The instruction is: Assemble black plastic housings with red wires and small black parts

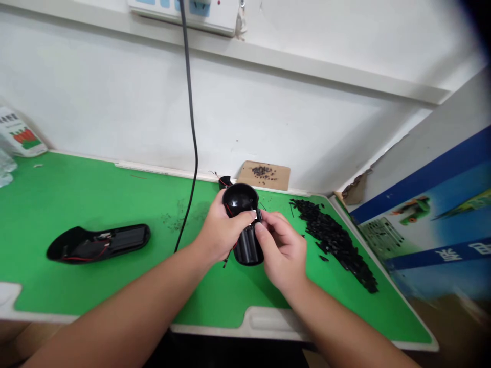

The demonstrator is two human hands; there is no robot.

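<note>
My left hand is wrapped round a black plastic housing with a rounded cup at its far end and thin red wires. Its thumb presses near a small white piece at the housing's middle. At the housing's right edge, the thumb and fingers of my right hand pinch a small black plastic piece. A similar black housing, open side up with a red wire inside, lies to the left on the green table. Behind my left hand, another black part with wires is partly hidden.
Small black plastic pieces form a long pile at the right. Tiny dark bits lie on a cardboard piece at the back. A black cable hangs down to the green table. A printed panel borders the right side.
</note>
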